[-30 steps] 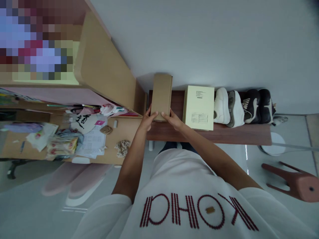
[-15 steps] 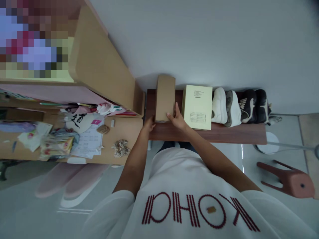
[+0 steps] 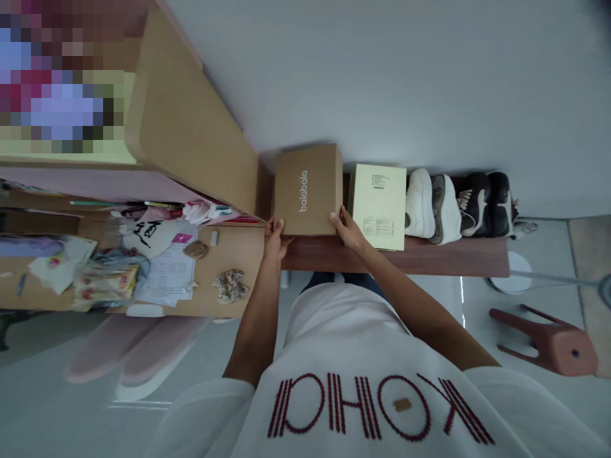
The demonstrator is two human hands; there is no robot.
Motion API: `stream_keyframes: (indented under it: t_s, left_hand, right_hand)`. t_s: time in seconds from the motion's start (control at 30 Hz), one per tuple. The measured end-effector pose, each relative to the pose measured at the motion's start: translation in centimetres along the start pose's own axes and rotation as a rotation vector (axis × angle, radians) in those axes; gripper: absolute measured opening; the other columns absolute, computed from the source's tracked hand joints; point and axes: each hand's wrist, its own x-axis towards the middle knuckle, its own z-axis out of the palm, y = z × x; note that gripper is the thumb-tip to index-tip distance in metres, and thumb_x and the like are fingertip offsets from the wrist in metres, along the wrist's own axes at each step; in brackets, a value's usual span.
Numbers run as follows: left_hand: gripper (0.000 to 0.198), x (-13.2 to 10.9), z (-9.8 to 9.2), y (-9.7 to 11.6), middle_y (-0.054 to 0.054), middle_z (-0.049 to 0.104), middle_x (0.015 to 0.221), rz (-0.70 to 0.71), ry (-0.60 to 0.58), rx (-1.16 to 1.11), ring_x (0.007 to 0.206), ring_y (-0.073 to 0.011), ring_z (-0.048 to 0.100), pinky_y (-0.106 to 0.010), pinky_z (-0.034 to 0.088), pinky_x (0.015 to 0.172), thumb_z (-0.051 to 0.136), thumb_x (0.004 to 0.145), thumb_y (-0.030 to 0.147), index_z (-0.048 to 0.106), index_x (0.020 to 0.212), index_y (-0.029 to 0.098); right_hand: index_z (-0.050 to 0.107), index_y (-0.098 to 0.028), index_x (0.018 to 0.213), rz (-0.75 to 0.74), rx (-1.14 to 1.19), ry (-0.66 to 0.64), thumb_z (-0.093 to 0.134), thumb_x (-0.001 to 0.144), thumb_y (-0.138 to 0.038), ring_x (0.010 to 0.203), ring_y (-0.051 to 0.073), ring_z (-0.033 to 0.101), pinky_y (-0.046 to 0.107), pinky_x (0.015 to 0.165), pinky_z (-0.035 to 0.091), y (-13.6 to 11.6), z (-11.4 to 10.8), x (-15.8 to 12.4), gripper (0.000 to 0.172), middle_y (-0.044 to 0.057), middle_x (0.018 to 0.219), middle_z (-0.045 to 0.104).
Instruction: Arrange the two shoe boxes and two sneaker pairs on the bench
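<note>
A brown cardboard box with white "balabala" lettering lies flat at the left end of a dark wooden bench, its printed face up. My left hand grips its near left corner. My right hand holds its near right corner, fingers curled on the edge. A pale yellow box stands just right of it on the bench.
White shoes and black shoes line the bench's right part against the white wall. A cluttered wooden desk with papers and a shelf unit sits at left. A reddish stool lies tipped on the floor at right.
The brown box stood on its narrow side before; it has been turned down so its broad printed face is up. My hands have spread apart to its two near corners.
</note>
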Motion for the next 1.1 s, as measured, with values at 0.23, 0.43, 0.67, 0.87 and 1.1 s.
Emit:
stream_keyframes:
  t_s: [0.23, 0.43, 0.67, 0.87, 1.1]
  left_hand:
    - [0.062, 1.0, -0.2, -0.1, -0.007, 0.063, 0.148, 0.112, 0.088, 0.112, 0.111, -0.0228, 0.071, -0.024, 0.057, 0.067, 0.094, 0.072, 0.048, 0.064, 0.124, 0.031]
    - [0.066, 2.8, -0.7, -1.2, -0.010, 0.063, 0.148, 0.108, 0.120, 0.176, 0.116, -0.0248, 0.070, -0.027, 0.058, 0.071, 0.093, 0.072, 0.050, 0.064, 0.127, 0.030]
    - [0.058, 4.0, -0.4, -2.3, -0.010, 0.064, 0.148, 0.110, 0.093, 0.217, 0.129, -0.0252, 0.065, -0.037, 0.059, 0.095, 0.088, 0.079, 0.043, 0.062, 0.129, 0.029]
    - [0.054, 2.7, 0.8, -0.7, -0.015, 0.061, 0.149, 0.173, 0.196, 0.308, 0.144, -0.0245, 0.055, -0.039, 0.043, 0.120, 0.085, 0.082, 0.028, 0.061, 0.129, 0.021]
    - [0.065, -3.6, 5.6, 0.1, -0.011, 0.043, 0.167, 0.423, 0.045, 0.474, 0.163, -0.0266, 0.026, -0.040, 0.016, 0.135, 0.084, 0.085, 0.034, 0.055, 0.143, 0.026]
  right_hand:
    - [0.044, -0.022, 0.158, 0.166, 0.127, -0.105, 0.073, 0.087, -0.069, 0.140, 0.035, 0.062, 0.059, 0.118, 0.049, 0.3, 1.7, 2.0, 0.090, 0.018, 0.153, 0.062]
    - [0.046, -0.030, 0.151, 0.273, 0.215, -0.153, 0.066, 0.096, -0.056, 0.139, 0.036, 0.061, 0.068, 0.111, 0.052, 1.2, 2.8, 3.2, 0.064, 0.015, 0.148, 0.065]
    - [0.044, -0.024, 0.152, 0.295, 0.179, -0.112, 0.058, 0.100, -0.040, 0.141, 0.032, 0.060, 0.064, 0.119, 0.046, 1.7, 3.6, 4.5, 0.056, 0.018, 0.153, 0.061]
    - [0.039, -0.015, 0.162, 0.156, -0.030, -0.009, 0.073, 0.085, -0.052, 0.158, 0.038, 0.038, 0.060, 0.134, 0.022, 1.9, 2.6, 4.1, 0.091, 0.021, 0.165, 0.048]
    - [0.049, -0.020, 0.160, -0.007, -0.073, 0.171, 0.069, 0.085, -0.070, 0.156, 0.039, 0.042, 0.060, 0.132, 0.027, 3.0, -7.7, -0.2, 0.092, 0.016, 0.167, 0.047]
